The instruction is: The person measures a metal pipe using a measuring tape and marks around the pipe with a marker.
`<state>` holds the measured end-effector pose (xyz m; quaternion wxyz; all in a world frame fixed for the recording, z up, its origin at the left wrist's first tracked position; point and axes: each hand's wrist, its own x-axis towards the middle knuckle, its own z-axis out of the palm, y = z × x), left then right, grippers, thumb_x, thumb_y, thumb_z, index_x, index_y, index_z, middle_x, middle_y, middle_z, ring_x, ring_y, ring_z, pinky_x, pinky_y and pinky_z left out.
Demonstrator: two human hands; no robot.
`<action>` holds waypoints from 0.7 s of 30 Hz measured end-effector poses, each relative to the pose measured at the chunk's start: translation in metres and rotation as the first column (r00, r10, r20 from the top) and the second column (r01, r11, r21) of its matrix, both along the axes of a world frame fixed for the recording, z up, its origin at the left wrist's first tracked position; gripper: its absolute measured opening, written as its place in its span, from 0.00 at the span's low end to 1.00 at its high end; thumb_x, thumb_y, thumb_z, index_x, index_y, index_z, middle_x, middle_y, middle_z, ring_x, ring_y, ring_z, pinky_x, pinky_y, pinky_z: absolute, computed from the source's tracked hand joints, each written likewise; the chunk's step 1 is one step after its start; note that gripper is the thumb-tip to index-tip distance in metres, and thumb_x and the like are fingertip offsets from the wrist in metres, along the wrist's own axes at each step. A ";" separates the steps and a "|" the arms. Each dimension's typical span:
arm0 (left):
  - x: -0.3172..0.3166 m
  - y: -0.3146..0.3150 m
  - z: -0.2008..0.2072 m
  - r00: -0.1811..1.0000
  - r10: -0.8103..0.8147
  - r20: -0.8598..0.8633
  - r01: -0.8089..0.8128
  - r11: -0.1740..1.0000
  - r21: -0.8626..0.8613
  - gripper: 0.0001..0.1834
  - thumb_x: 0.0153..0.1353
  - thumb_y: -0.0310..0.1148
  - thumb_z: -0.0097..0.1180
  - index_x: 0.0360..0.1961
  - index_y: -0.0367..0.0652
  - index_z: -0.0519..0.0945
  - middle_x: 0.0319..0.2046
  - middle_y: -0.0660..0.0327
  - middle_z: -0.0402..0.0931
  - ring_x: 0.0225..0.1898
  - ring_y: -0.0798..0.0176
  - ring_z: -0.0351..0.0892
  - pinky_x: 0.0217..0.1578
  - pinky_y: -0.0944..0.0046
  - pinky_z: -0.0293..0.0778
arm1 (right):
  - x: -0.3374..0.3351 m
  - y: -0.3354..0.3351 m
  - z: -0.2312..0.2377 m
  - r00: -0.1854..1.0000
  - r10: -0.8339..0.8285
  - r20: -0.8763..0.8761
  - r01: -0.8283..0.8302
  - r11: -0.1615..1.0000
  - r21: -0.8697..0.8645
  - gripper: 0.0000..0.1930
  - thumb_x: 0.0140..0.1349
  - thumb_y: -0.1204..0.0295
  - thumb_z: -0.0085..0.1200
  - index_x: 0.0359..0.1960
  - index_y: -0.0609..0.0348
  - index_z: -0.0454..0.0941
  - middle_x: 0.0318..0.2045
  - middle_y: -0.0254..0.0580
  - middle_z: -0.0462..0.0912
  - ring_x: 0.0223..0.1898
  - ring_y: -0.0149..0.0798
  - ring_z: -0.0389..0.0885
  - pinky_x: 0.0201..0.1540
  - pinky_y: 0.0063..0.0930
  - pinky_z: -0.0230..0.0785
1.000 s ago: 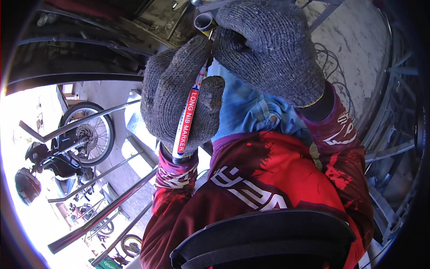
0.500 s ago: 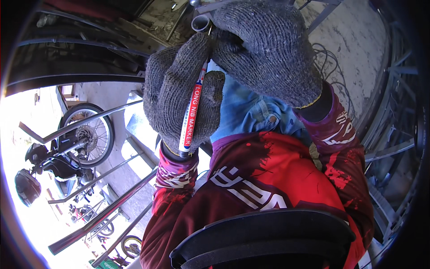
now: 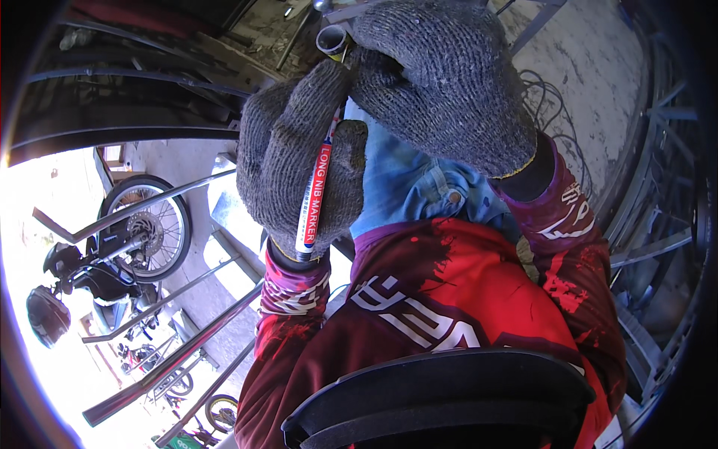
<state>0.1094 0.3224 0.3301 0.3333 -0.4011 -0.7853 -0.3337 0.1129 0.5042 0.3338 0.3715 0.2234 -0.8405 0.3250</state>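
Note:
My left hand (image 3: 273,161), in a grey knitted glove, is closed with a red and white marker (image 3: 314,194) lying slanted across it. The marker's upper end disappears between the gloved fingers. Against it, at the top middle, my right hand (image 3: 449,90), gloved alike, is closed with fingertips pinched together; what it grips is hidden. Just beyond the fingertips shows the round open end of a metal tube (image 3: 331,37), with a small yellow strip (image 3: 344,55) at its rim. Which hand bears the tube I cannot tell.
Several metal bars (image 3: 176,352) jut out at the left. Past them stands a motorcycle (image 3: 112,247). Dark metalwork (image 3: 134,82) fills the upper left. A coiled cable (image 3: 557,112) lies on the concrete floor (image 3: 598,67), and metal frames (image 3: 666,247) stand at the right.
The tube's end has tilted slightly, and the yellow strip at its rim now shows. The marker and my left hand have shifted slightly left.

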 end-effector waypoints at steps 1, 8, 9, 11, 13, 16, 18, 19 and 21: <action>0.001 -0.001 0.000 1.000 -0.002 0.029 0.002 1.000 0.014 0.21 0.62 0.38 0.62 0.50 0.32 0.80 0.42 0.47 0.82 0.43 0.49 0.81 0.46 0.55 0.76 | 0.000 0.000 0.000 1.000 0.000 0.002 0.000 1.000 0.000 0.10 0.53 0.67 0.62 0.34 0.54 0.77 0.25 0.42 0.78 0.25 0.48 0.80 0.28 0.44 0.69; 0.007 -0.004 0.000 0.996 0.032 0.088 -0.035 0.999 0.030 0.21 0.64 0.39 0.60 0.49 0.30 0.80 0.40 0.47 0.82 0.41 0.51 0.82 0.43 0.56 0.76 | 0.005 0.001 0.006 1.000 -0.016 0.021 0.016 1.000 -0.008 0.10 0.53 0.67 0.62 0.35 0.54 0.76 0.25 0.42 0.77 0.25 0.50 0.79 0.27 0.45 0.69; 0.006 -0.006 -0.001 0.995 0.032 0.089 -0.035 0.999 0.030 0.21 0.64 0.39 0.60 0.49 0.30 0.80 0.40 0.47 0.82 0.41 0.51 0.82 0.43 0.56 0.76 | 0.006 0.001 0.008 0.999 -0.020 0.028 0.020 1.000 -0.006 0.11 0.53 0.67 0.62 0.35 0.54 0.76 0.25 0.42 0.77 0.25 0.50 0.79 0.27 0.45 0.69; 0.000 -0.005 -0.008 0.994 -0.056 0.096 0.032 0.972 0.234 0.17 0.64 0.35 0.57 0.47 0.31 0.80 0.36 0.49 0.83 0.37 0.52 0.82 0.41 0.57 0.76 | 0.003 0.002 0.012 0.991 -0.084 0.104 0.075 0.993 0.089 0.08 0.56 0.67 0.60 0.34 0.56 0.77 0.24 0.42 0.78 0.24 0.48 0.79 0.28 0.43 0.70; -0.004 0.001 -0.020 0.976 -0.201 0.087 0.120 0.825 0.552 0.09 0.63 0.25 0.53 0.42 0.33 0.80 0.31 0.51 0.83 0.33 0.53 0.83 0.39 0.56 0.76 | -0.003 0.000 0.006 0.994 -0.103 0.043 0.100 0.992 0.082 0.07 0.55 0.66 0.60 0.32 0.53 0.80 0.22 0.41 0.79 0.25 0.47 0.81 0.28 0.43 0.71; -0.025 -0.009 -0.024 0.995 0.077 0.055 -0.090 0.952 0.292 0.07 0.64 0.24 0.52 0.40 0.34 0.78 0.31 0.52 0.82 0.32 0.56 0.82 0.40 0.59 0.75 | -0.003 0.001 0.010 0.993 -0.113 -0.030 0.115 0.988 0.099 0.12 0.51 0.65 0.64 0.37 0.53 0.81 0.29 0.43 0.81 0.33 0.48 0.82 0.37 0.44 0.73; -0.025 0.006 -0.024 0.953 -0.032 0.302 -0.089 0.921 0.380 0.07 0.63 0.25 0.55 0.41 0.35 0.78 0.32 0.53 0.81 0.35 0.58 0.80 0.39 0.62 0.74 | -0.001 0.001 0.019 0.992 -0.122 -0.021 0.124 0.980 0.153 0.18 0.49 0.66 0.68 0.42 0.56 0.80 0.37 0.46 0.83 0.40 0.49 0.82 0.45 0.44 0.73; -0.033 0.006 -0.035 0.970 -0.044 0.239 -0.017 0.969 0.245 0.10 0.64 0.29 0.57 0.43 0.35 0.77 0.36 0.53 0.80 0.37 0.59 0.79 0.39 0.61 0.73 | 0.000 0.003 0.024 0.993 -0.119 0.012 0.117 0.985 0.125 0.17 0.50 0.67 0.67 0.41 0.57 0.81 0.35 0.46 0.83 0.38 0.49 0.83 0.43 0.43 0.73; -0.026 0.031 -0.040 0.929 -0.210 0.305 0.089 0.926 0.367 0.14 0.64 0.34 0.59 0.46 0.36 0.75 0.38 0.53 0.77 0.37 0.58 0.78 0.38 0.60 0.73 | -0.001 0.009 0.042 0.991 -0.131 0.015 0.128 0.985 0.113 0.16 0.50 0.68 0.67 0.40 0.58 0.81 0.34 0.47 0.83 0.36 0.49 0.83 0.42 0.43 0.74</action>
